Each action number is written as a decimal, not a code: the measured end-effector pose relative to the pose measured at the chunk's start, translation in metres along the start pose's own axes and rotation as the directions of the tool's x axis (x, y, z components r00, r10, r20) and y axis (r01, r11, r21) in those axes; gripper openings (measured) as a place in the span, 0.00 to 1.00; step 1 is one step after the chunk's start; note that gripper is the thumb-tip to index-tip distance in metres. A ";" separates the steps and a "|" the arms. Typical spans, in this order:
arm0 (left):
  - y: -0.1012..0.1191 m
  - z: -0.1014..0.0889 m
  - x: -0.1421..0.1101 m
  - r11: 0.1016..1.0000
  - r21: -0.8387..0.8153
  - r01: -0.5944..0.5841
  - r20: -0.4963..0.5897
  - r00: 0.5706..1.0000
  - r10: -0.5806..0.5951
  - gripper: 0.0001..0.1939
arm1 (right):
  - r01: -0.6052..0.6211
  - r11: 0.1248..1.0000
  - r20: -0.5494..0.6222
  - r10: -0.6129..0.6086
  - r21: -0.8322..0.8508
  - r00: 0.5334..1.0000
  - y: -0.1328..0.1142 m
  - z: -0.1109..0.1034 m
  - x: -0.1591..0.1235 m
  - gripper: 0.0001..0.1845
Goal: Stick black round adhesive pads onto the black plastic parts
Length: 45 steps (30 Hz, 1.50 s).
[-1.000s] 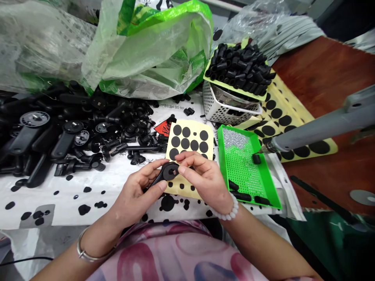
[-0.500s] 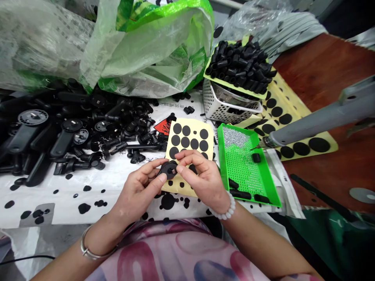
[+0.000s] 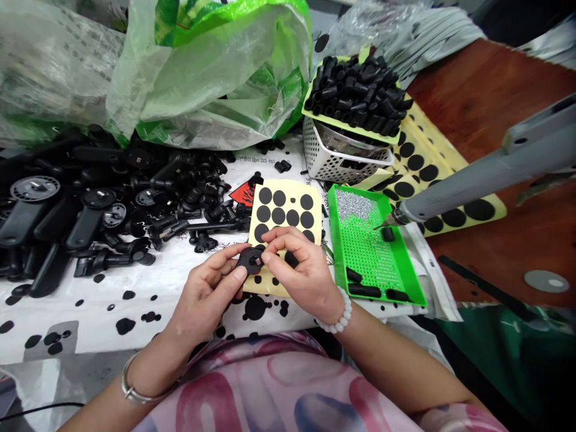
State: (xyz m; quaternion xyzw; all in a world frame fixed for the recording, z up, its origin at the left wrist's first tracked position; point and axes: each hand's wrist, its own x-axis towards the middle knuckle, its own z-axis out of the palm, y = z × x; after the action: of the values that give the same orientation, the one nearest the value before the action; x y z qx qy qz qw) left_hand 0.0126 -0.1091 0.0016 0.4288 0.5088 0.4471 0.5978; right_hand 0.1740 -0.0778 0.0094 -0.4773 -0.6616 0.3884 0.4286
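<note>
My left hand (image 3: 204,294) is closed round a black round plastic part (image 3: 249,263), thumb on the near side and fingers behind. A small pale metallic spot shows on the part's face. My right hand (image 3: 300,273) has its thumb and fingertips pinched together at the part's right edge. What that pinch holds, if anything, is hidden. Under both hands lies a pale yellow sheet of black round stickers (image 3: 285,192), partly covered by them.
Left lies a heap of black plastic parts (image 3: 85,222). On the right are a green tray (image 3: 416,291) with small metal pieces, a white basket (image 3: 321,157) under black tube pieces (image 3: 360,90), and a grey tool arm (image 3: 463,174) reaching over the tray. A plastic bag (image 3: 211,90) stands behind.
The whole view has shifted, so most things sit slightly further left. Both hands keep nearly the same hold at the black round part.
</note>
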 end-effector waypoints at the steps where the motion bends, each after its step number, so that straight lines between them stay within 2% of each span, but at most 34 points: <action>1: 0.000 0.000 0.000 1.000 0.006 0.002 -0.015 1.000 -0.002 0.20 | 0.010 1.000 -0.001 -0.010 -0.010 1.000 0.000 0.000 0.000 0.06; 4: -0.003 0.000 0.001 0.999 0.041 0.000 -0.048 0.999 0.002 0.19 | 0.048 0.996 -0.012 -0.050 -0.078 0.999 0.000 0.001 -0.001 0.06; 6: -0.006 0.000 0.001 0.998 0.060 -0.008 -0.054 0.998 0.011 0.19 | 0.102 0.977 -0.032 -0.109 -0.187 0.994 0.000 0.002 -0.002 0.05; 11: -0.010 0.001 0.000 0.998 0.062 -0.030 -0.070 0.997 0.035 0.20 | 0.262 0.812 -0.044 -0.333 -0.521 0.942 -0.002 0.006 -0.007 0.07; 14: -0.011 0.002 0.001 0.998 0.049 -0.037 -0.080 0.996 0.041 0.19 | 0.231 0.778 -0.045 -0.316 -0.584 0.948 -0.002 0.006 -0.007 0.07; 16: -0.011 0.001 0.002 0.999 0.039 -0.038 -0.087 0.995 0.041 0.18 | 0.198 0.800 -0.042 -0.268 -0.566 0.962 -0.002 0.005 -0.006 0.06; 18: -0.012 0.000 0.002 0.999 0.020 -0.032 -0.084 0.996 0.033 0.18 | 0.164 0.862 -0.020 -0.198 -0.479 0.980 -0.001 0.003 -0.004 0.05; 22: -0.014 -0.001 0.001 0.997 -0.067 0.026 -0.046 0.999 -0.029 0.18 | -0.005 0.992 0.032 0.009 -0.127 0.999 0.002 0.003 -0.001 0.06; 26: -0.013 0.001 0.001 0.978 -0.174 0.112 -0.019 0.993 -0.117 0.20 | -0.137 0.980 0.059 0.129 0.147 0.990 0.007 0.004 -0.001 0.07; 30: -0.012 0.002 0.003 0.955 -0.249 0.162 0.015 0.986 -0.163 0.19 | -0.189 0.952 0.033 0.187 0.242 0.982 0.011 0.006 -0.002 0.07; 36: -0.012 0.002 0.004 0.961 -0.245 0.126 0.005 0.992 -0.129 0.20 | -0.146 0.952 0.026 0.144 0.267 0.989 0.011 0.009 -0.009 0.08; 40: -0.011 0.002 0.003 0.973 -0.200 0.113 0.022 0.994 -0.111 0.23 | -0.068 0.975 0.006 0.068 0.212 0.998 0.014 0.009 -0.014 0.09; 43: -0.013 -0.002 0.002 0.986 -0.129 0.108 0.053 0.993 -0.102 0.23 | 0.080 0.990 0.005 -0.081 0.117 0.997 0.015 0.004 -0.014 0.12; 45: -0.015 -0.005 0.001 0.994 -0.053 0.098 0.078 0.993 -0.094 0.22 | 0.233 0.972 0.057 -0.234 0.014 0.971 0.014 -0.002 -0.012 0.16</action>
State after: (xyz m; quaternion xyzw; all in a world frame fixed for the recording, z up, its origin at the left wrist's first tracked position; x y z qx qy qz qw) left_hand 0.0089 -0.1119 -0.0140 0.4033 0.4928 0.4157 0.6494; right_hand 0.1821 -0.0857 -0.0048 -0.3830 -0.7238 0.3516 0.4536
